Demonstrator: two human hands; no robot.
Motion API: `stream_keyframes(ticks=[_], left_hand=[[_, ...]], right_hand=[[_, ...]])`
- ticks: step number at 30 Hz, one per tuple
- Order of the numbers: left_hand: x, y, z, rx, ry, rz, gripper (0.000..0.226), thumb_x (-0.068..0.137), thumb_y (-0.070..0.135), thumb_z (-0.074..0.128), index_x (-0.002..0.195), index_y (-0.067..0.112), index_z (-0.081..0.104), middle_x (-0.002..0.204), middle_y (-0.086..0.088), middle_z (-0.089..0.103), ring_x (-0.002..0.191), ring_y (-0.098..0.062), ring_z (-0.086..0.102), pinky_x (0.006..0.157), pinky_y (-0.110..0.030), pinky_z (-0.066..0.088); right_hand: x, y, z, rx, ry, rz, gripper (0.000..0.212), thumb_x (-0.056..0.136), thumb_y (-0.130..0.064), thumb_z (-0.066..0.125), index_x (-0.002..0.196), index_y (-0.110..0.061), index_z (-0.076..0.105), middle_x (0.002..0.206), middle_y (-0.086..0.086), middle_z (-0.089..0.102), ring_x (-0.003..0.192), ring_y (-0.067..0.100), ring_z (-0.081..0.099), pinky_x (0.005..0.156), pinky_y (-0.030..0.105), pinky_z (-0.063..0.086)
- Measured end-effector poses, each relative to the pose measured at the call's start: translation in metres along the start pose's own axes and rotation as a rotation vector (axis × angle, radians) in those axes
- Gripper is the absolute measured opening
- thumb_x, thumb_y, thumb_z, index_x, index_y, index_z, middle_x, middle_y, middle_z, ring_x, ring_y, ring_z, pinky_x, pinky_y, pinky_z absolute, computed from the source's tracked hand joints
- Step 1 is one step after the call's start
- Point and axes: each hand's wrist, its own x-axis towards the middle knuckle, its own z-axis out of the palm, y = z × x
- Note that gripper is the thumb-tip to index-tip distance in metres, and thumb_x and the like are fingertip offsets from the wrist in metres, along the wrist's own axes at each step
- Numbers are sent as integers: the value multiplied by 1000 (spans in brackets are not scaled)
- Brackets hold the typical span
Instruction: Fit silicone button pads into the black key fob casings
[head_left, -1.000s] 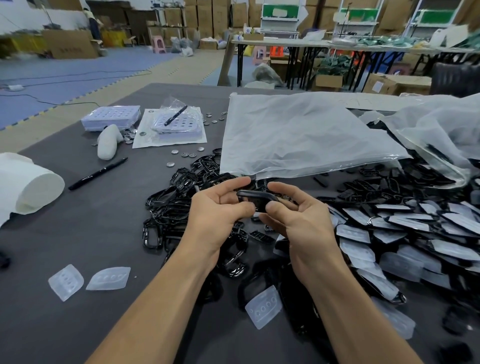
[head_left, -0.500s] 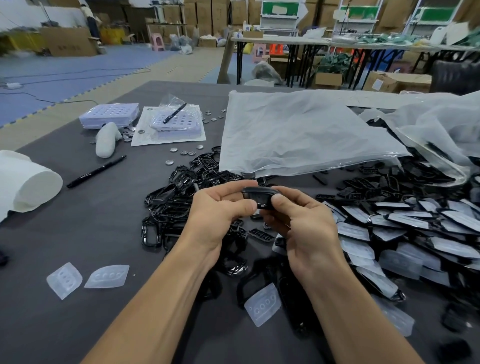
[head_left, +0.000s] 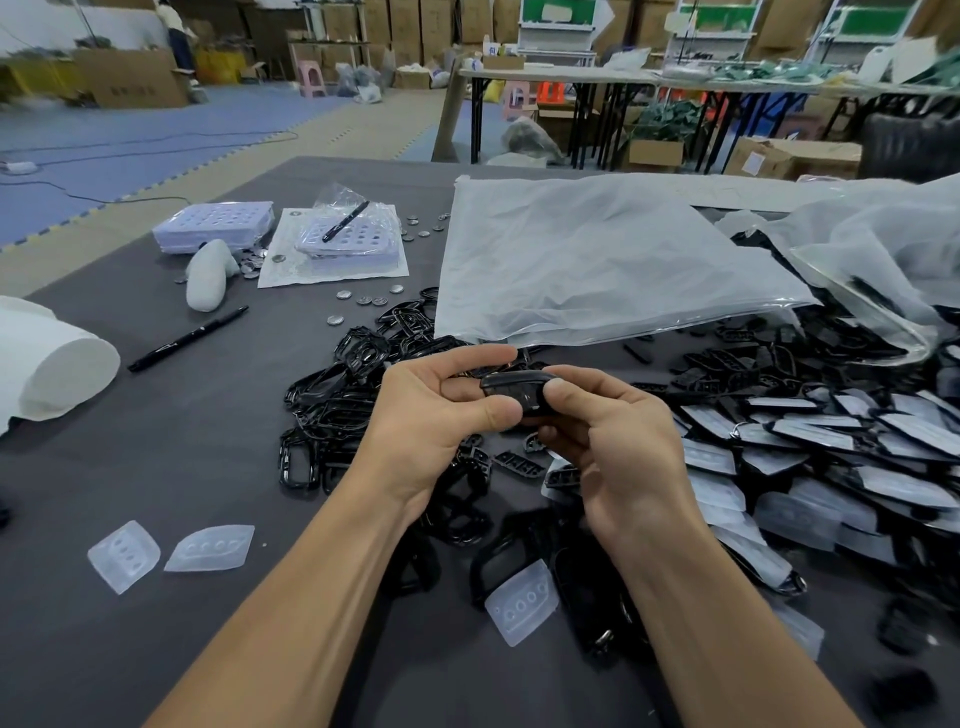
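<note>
Both hands hold one black key fob casing (head_left: 511, 391) above the dark table, at the middle of the view. My left hand (head_left: 434, 423) grips its left end between thumb and fingers. My right hand (head_left: 610, 441) grips its right end, thumb on top. Loose translucent silicone button pads lie on the table: one (head_left: 522, 600) just below my hands, two more (head_left: 124, 555) (head_left: 212, 548) at the near left. A heap of black casing frames (head_left: 337, 400) spreads left of my hands. Stacked casings with pads (head_left: 810, 447) fill the right.
A big clear plastic bag (head_left: 597, 260) lies behind my hands, another (head_left: 883, 249) at the far right. A black pen (head_left: 188, 339), a white roll (head_left: 52, 371), a white lump (head_left: 208, 275), coin cells (head_left: 363, 300) and trays of them (head_left: 215, 226) sit at the left.
The casing and both hands have lifted slightly and drawn together. My right thumb has slid onto the top of the casing. The view has tilted a little.
</note>
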Motion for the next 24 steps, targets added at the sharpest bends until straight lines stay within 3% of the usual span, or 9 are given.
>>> stream_keyframes(ticks=[7, 13, 17, 24], left_hand=[[0, -1, 0, -21, -18, 5, 46, 61, -4, 80, 96, 26, 85, 69, -7, 76, 60, -13, 70, 67, -19, 56], [1, -1, 1, 9, 80, 0, 36, 63, 2, 81, 90, 26, 85, 70, -6, 76, 65, -13, 71, 70, -18, 55], [0, 0, 2, 24, 88, -58, 31, 78, -6, 80, 88, 23, 85, 83, -8, 79, 68, -14, 68, 66, -18, 56], [3, 4, -1, -81, 186, -121, 26, 89, -5, 68, 89, 16, 83, 78, -8, 76, 58, -10, 66, 59, -17, 56]], right_hand=[[1, -2, -4, 10, -9, 24, 13, 89, 4, 67, 86, -6, 75, 81, 15, 78, 63, 24, 72, 53, 23, 55], [5, -2, -6, 67, -80, 58, 20, 95, 3, 57, 91, -5, 75, 86, 17, 78, 66, 27, 74, 57, 26, 58], [5, -2, -7, 11, -70, 18, 28, 96, 1, 57, 83, -11, 79, 88, 15, 79, 71, 25, 75, 62, 26, 60], [2, -1, -4, 17, -120, 21, 40, 105, -14, 50, 79, -8, 80, 84, 23, 76, 66, 29, 72, 56, 28, 57]])
